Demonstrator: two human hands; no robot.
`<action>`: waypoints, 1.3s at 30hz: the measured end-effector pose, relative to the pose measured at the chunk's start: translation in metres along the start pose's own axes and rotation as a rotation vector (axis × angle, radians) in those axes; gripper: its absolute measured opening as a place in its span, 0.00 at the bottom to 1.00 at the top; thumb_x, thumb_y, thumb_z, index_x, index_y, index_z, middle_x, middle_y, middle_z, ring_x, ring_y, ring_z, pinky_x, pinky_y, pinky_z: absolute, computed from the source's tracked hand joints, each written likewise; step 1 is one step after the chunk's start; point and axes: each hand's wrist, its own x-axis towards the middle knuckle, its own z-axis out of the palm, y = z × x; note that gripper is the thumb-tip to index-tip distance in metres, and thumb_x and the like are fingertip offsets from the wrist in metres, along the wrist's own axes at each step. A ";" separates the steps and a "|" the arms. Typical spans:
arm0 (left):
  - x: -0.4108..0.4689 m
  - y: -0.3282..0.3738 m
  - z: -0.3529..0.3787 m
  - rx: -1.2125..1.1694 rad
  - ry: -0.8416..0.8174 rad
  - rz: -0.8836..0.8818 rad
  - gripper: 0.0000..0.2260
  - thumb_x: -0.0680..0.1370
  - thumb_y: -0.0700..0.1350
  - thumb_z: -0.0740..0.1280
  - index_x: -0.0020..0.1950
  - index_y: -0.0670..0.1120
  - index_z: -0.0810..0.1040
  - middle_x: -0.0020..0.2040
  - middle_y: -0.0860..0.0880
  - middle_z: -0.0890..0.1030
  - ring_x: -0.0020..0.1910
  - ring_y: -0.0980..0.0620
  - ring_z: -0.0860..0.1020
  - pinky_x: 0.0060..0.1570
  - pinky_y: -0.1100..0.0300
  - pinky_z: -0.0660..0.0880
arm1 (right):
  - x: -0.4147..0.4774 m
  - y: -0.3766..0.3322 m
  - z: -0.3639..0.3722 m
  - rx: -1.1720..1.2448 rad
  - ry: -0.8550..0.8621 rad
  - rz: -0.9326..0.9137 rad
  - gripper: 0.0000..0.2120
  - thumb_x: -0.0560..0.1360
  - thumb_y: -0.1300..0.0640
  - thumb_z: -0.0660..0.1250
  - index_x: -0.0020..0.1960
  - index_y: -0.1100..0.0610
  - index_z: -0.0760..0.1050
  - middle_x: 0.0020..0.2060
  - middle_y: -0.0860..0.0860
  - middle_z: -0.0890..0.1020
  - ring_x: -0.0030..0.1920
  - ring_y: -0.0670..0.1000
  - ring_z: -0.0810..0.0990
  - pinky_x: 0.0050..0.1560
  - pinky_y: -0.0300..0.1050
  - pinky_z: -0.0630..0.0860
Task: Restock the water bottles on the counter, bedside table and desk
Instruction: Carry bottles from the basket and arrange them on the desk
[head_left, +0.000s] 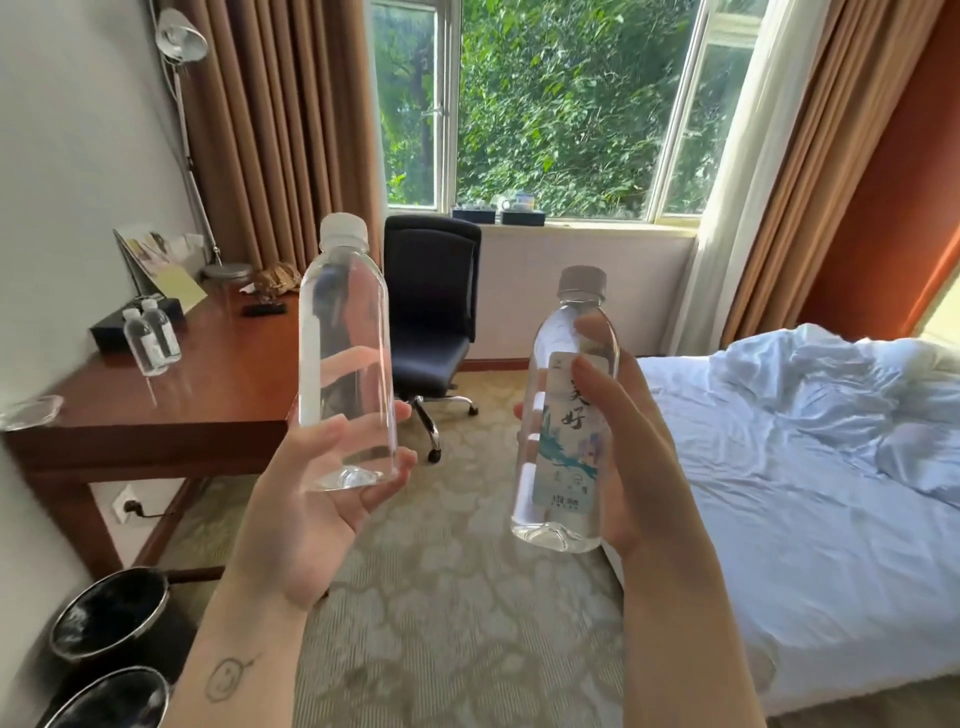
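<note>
Bedroom: bottles (345, 364) w/in fingers (605, 400)

Lower bin (111, 699) cut by bottom edge; bed (753, 545) cropped right; desk bottles (150, 345) labels too small to read.

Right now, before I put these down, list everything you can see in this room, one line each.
clear plastic bottle with no label showing: one, white cap, in left hand
clear plastic bottle with white-and-teal label: one, in right hand
small clear water bottles: two, upright, side by side on desk
reddish-brown wooden desk: one, left wall
black office chair: one, below window
bed with rumpled white sheets: one, right
silver long-armed lamp: one, desk's far end
brown curtains: both sides of window
round black bins: two, floor, lower left
left hand: grip round unlabelled bottle's base
right hand: grip round labelled bottle's middle
</note>
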 end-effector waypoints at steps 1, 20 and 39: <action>0.016 0.000 -0.006 0.000 -0.003 0.008 0.20 0.65 0.51 0.71 0.57 0.53 0.83 0.52 0.45 0.83 0.43 0.49 0.82 0.38 0.58 0.80 | 0.017 0.005 0.002 0.000 -0.005 -0.006 0.22 0.69 0.51 0.72 0.62 0.48 0.75 0.45 0.55 0.81 0.41 0.56 0.82 0.39 0.51 0.79; 0.225 0.025 -0.123 0.076 0.069 0.059 0.19 0.65 0.52 0.70 0.55 0.55 0.84 0.50 0.46 0.83 0.42 0.51 0.82 0.39 0.58 0.80 | 0.264 0.101 0.067 0.080 -0.132 0.042 0.22 0.69 0.50 0.73 0.62 0.47 0.75 0.44 0.53 0.83 0.42 0.54 0.84 0.40 0.48 0.79; 0.500 -0.033 -0.155 0.078 0.216 0.127 0.29 0.56 0.56 0.81 0.56 0.53 0.84 0.52 0.42 0.83 0.39 0.47 0.82 0.38 0.57 0.80 | 0.569 0.147 0.035 0.043 -0.293 0.104 0.20 0.70 0.51 0.71 0.61 0.45 0.75 0.44 0.54 0.83 0.44 0.56 0.84 0.40 0.49 0.80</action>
